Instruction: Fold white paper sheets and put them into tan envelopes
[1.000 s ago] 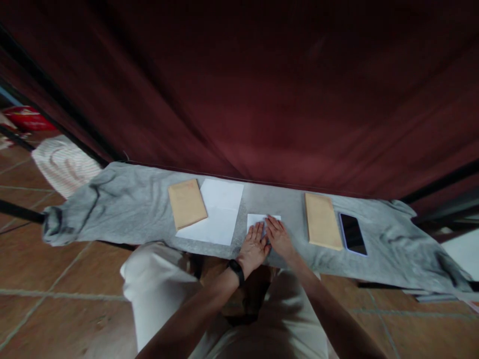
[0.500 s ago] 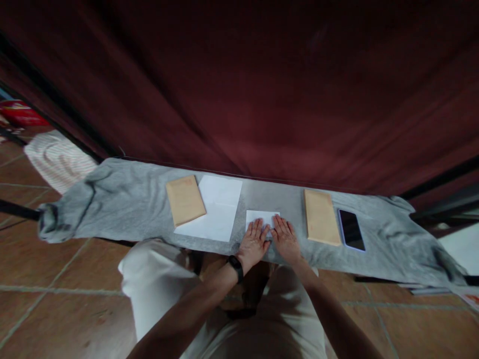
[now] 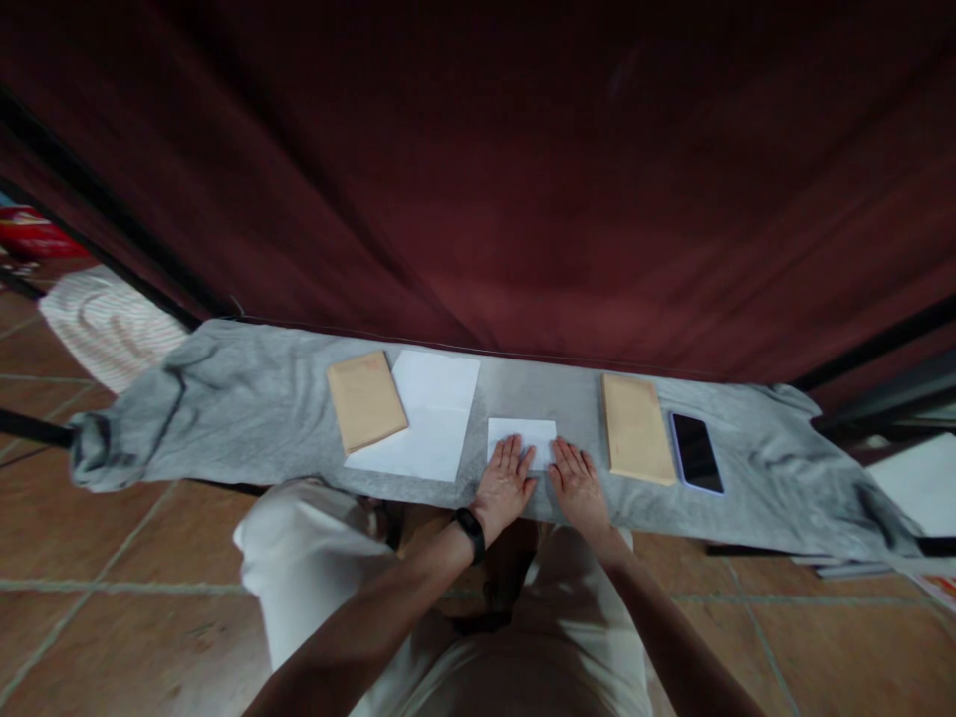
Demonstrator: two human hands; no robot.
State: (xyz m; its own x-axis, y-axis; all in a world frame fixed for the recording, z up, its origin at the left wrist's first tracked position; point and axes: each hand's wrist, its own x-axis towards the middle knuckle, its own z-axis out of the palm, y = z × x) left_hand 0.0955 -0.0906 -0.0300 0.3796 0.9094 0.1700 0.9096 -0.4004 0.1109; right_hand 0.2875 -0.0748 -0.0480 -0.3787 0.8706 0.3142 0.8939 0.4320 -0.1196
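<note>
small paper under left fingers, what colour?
The small paper is white; best seen in the head view.

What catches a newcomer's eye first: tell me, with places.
Likely first, the dark red cloth filling the upper part of the view. Below, roughly midway along the grey cloth, the hands lie flat at a small white paper. To their left, a tan packet overlaps a larger white sheet; to their right lies a phone.
</note>
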